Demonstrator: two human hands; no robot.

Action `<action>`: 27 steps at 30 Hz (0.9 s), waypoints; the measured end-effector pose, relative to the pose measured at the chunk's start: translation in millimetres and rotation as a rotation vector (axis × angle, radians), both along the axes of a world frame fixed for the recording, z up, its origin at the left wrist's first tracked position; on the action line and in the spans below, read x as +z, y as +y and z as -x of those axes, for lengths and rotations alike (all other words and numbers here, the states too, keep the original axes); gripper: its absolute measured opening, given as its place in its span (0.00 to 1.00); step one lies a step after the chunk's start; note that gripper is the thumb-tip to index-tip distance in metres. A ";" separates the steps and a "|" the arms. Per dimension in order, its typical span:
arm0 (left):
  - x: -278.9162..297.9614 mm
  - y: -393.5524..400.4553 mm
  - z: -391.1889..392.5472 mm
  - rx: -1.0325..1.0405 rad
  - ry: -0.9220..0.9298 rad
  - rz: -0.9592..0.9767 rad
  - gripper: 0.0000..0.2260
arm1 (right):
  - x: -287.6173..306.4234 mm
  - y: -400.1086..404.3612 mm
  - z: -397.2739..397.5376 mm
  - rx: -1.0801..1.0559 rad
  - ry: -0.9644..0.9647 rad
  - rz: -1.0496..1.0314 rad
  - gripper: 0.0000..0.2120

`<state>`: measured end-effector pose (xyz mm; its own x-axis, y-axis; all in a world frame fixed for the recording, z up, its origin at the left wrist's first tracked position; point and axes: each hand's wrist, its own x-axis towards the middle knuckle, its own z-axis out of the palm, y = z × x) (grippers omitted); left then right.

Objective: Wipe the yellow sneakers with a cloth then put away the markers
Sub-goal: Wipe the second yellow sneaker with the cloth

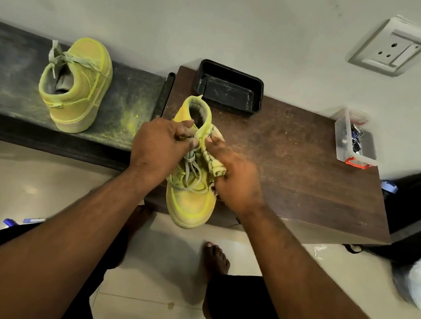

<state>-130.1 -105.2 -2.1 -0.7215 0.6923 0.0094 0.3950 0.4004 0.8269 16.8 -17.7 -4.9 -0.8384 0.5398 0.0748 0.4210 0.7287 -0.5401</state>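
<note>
Brown table (299, 155) | left hand (159, 149) grips sneaker (190, 197) collar | right hand (233, 179) pinches cloth (214, 160) against its side

Even indoor light, soft shadows underfoot, wide-angle edge bending, slight motion blur.

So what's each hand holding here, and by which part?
The left hand grips the yellow sneaker at its collar and tongue; the right hand holds a bunched cloth against the sneaker's side.

Brown table (297, 171) bears black tray (228, 89), clear box (347, 140); bench (4, 81), one sneaker (79, 86).
</note>
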 end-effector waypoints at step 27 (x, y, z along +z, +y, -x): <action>-8.3 -1.5 -0.4 0.011 0.120 -0.018 0.11 | -2.3 -0.5 -0.7 0.078 -0.119 -0.031 0.37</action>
<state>-129.7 -106.7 -10.4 -0.7222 0.6832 0.1083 0.4872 0.3912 0.7808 17.5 -18.2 -7.3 -0.8816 0.4718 -0.0117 0.4222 0.7774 -0.4663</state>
